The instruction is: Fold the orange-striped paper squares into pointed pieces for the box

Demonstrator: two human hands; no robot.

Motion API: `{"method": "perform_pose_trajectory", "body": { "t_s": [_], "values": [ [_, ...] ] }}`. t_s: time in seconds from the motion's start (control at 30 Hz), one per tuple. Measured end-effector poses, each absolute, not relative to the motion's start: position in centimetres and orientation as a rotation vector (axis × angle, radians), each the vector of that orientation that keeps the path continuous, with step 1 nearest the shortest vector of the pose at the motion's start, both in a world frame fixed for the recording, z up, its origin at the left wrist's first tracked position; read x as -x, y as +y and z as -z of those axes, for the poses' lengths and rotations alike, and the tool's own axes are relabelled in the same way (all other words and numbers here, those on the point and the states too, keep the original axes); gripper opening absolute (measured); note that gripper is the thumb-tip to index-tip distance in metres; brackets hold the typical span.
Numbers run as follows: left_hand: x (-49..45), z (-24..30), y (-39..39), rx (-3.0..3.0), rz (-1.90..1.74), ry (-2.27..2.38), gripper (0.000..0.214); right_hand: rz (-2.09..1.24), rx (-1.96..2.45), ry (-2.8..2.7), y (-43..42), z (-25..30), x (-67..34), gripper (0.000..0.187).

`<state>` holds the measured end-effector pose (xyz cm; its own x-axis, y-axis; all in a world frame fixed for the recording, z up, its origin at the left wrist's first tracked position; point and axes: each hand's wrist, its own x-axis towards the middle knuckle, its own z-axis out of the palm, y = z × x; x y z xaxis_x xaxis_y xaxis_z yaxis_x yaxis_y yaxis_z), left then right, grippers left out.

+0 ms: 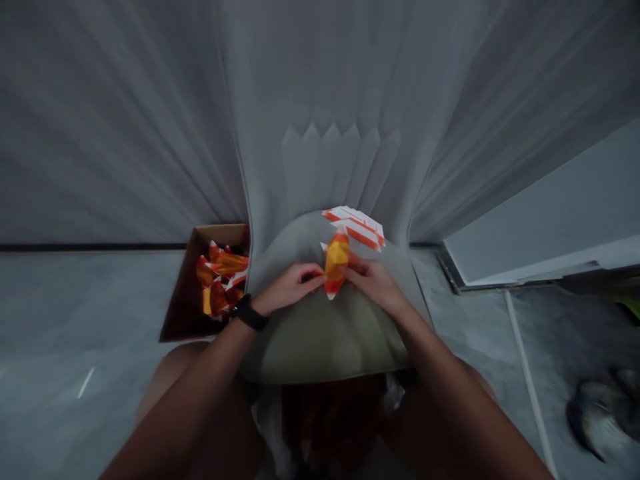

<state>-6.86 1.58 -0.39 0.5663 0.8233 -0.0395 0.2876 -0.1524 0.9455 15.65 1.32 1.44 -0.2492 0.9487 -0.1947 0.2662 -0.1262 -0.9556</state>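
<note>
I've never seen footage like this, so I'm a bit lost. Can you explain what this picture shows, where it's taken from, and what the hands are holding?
This picture comes from a camera worn on a person's head, looking forward and down, so you see roughly what they see. No machine is involved: these are the person's own bare hands, the left hand and the right hand, with a black watch on the left wrist. Together they hold a folded piece of orange and yellow paper. Just beyond it lies a stack of orange and white striped paper, on a pale rounded surface that I can't identify exactly. To the left, a cardboard box holds more folded orange pieces.
</note>
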Motion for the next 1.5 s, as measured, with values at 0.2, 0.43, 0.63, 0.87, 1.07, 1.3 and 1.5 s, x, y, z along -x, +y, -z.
{"method": "perform_pose_trajectory", "body": {
  "t_s": [0.2, 0.43, 0.63, 0.87, 1.07, 1.3, 1.5],
  "values": [
    [7.3, -0.1, 1.6, -1.742, -0.551, 0.877, 0.032, -1.123, 1.385, -1.552, 1.9, -0.4, -14.5, 0.036],
    [6.5, -0.8, 2.0, -1.75, -0.835, 1.166, 0.034, -0.853, 1.487, -1.853, 0.4, -0.9, -13.4, 0.041],
    [6.0, -0.7, 2.1, -1.739, -0.94, 1.179, 0.037, -0.764, 1.463, -1.892, -0.4, -1.9, -12.6, 0.043],
    [6.1, -1.7, 2.3, -1.42, -0.965, 1.074, 0.037, -0.965, 1.449, -1.73, -0.3, -1.7, -12.6, 0.049],
    [5.8, -1.0, 3.0, -1.318, -1.036, 1.12, 0.034, -0.995, 1.437, -1.607, -0.1, -1.8, -12.6, 0.046],
    [6.0, 0.0, 3.3, -1.337, -1.136, 1.273, 0.034, -1.128, 1.447, -1.538, -0.6, -1.6, -12.8, 0.027],
    [6.0, 0.2, 3.1, -1.396, -1.114, 1.337, 0.043, -1.072, 1.487, -1.567, 0.0, 0.2, -13.2, 0.025]
  ]
}}
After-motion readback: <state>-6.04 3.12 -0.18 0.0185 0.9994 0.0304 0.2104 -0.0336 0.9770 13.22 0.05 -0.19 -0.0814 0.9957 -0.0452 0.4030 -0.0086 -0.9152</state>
